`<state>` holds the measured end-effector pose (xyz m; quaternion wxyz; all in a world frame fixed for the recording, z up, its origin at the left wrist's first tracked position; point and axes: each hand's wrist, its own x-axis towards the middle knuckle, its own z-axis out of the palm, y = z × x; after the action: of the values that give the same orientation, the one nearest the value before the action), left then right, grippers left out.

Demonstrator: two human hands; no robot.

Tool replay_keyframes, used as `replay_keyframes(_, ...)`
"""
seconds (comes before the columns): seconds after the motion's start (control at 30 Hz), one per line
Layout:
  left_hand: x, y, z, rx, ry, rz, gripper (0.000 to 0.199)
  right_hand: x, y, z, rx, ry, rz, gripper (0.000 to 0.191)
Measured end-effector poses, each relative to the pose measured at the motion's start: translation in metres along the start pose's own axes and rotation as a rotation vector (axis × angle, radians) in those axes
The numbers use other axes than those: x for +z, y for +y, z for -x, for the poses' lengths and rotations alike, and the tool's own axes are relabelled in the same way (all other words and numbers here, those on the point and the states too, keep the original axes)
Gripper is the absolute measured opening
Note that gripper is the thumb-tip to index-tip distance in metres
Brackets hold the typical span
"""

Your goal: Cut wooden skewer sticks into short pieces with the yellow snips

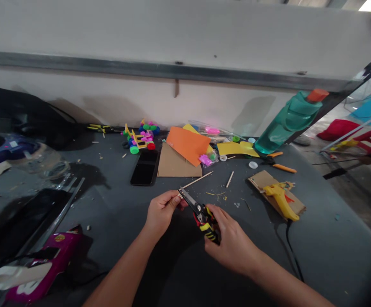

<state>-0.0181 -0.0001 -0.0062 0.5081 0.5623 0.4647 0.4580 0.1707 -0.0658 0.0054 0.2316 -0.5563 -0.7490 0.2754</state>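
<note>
My right hand grips the black, yellow and red handles of a pair of snips. Their blades point up and left, to the fingertips of my left hand. That hand is closed in a pinch on a thin wooden stick, which sticks out beyond the blades toward the upper right. The blades lie at the stick close to my left thumb; whether they touch it I cannot tell. A short piece of stick lies on the dark table to the right.
A yellow glue gun rests on cardboard at right, its cord running forward. Behind my hands lie a phone, a cardboard sheet and orange paper. A green bottle stands back right. A magenta power strip is at left.
</note>
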Motion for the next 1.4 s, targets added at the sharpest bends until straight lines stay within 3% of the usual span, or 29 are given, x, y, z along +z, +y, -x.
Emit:
replay_keyframes(0.53,0.002,-0.009,0.001,-0.068,0.025,0.046,0.017,-0.002,0.010,-0.004,-0.040,0.089,0.203,0.055)
replay_keyframes(0.67,0.005,-0.008,0.001,-0.134,0.015,0.130,0.018,-0.011,0.029,-0.013,0.009,0.169,0.342,0.054)
replay_keyframes(0.77,0.007,-0.007,0.002,-0.177,0.021,0.237,0.020,-0.024,0.046,-0.018,0.109,0.137,0.551,0.053)
replay_keyframes(0.87,0.010,-0.007,0.003,-0.224,0.018,0.282,0.020,-0.036,0.049,-0.020,0.102,0.127,0.613,0.050)
replay_keyframes(0.97,0.015,-0.007,0.006,-0.240,-0.002,0.259,0.022,-0.035,0.032,-0.024,0.010,0.208,0.385,0.044)
replay_keyframes(1.03,0.018,-0.007,0.007,-0.229,-0.030,0.236,0.023,-0.023,0.015,-0.029,-0.002,0.210,0.018,0.033)
replay_keyframes(1.13,0.022,-0.005,0.009,-0.193,-0.092,0.208,0.024,0.005,-0.005,-0.040,0.086,0.099,-0.609,0.020)
replay_keyframes(1.2,0.023,-0.005,0.010,-0.190,-0.116,0.191,0.025,0.022,-0.010,-0.047,0.159,0.099,-0.892,0.021)
replay_keyframes(1.3,0.024,-0.005,0.010,-0.231,-0.131,0.179,0.027,0.036,-0.008,-0.052,0.272,0.206,-1.107,0.023)
replay_keyframes(1.4,0.026,-0.008,0.009,-0.312,-0.150,0.223,0.026,0.038,-0.004,-0.053,0.365,0.215,-1.241,0.025)
